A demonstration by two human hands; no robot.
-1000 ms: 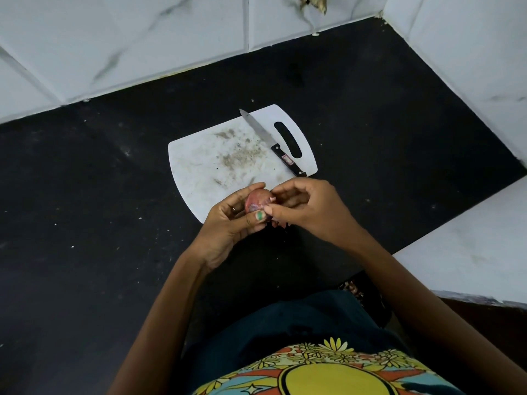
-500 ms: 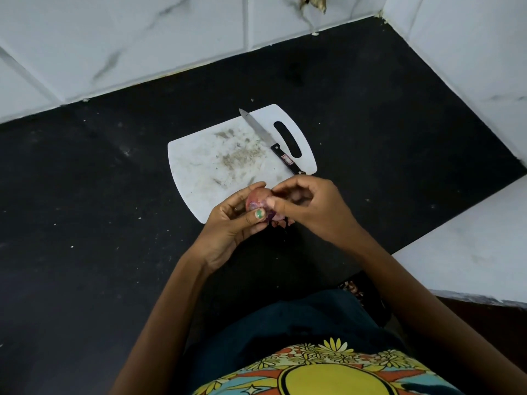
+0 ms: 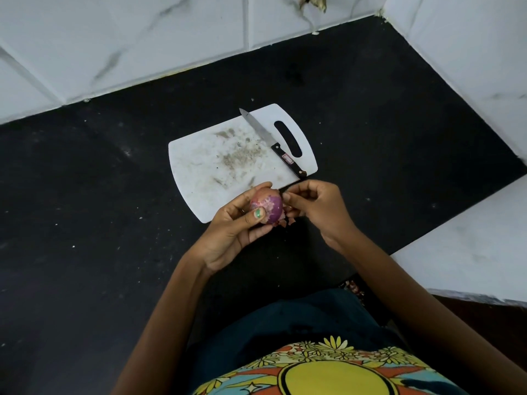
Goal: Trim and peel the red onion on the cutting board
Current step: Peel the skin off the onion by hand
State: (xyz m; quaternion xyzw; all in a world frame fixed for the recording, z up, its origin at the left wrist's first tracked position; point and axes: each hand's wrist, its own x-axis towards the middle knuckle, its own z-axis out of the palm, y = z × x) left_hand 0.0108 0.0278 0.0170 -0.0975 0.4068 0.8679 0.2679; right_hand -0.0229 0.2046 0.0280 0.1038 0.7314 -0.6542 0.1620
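Both hands [image 3: 236, 226] [image 3: 319, 208] hold the red onion [image 3: 268, 206] over the cutting board's [image 3: 199, 166] near edge.

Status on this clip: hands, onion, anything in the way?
Left hand grips red onion above the board's near edge. Right hand pinches loose skin at its side. Onion partly peeled. Knife idle on cutting board; nothing obstructing.

Bare black counter [image 3: 85, 209] around the cutting board [image 3: 199, 166]; only the knife [image 3: 271, 141] across its right side.

A black countertop [image 3: 85, 209] meets white marble-look wall tiles [image 3: 114, 38], with a white ledge [image 3: 470, 252] at right.
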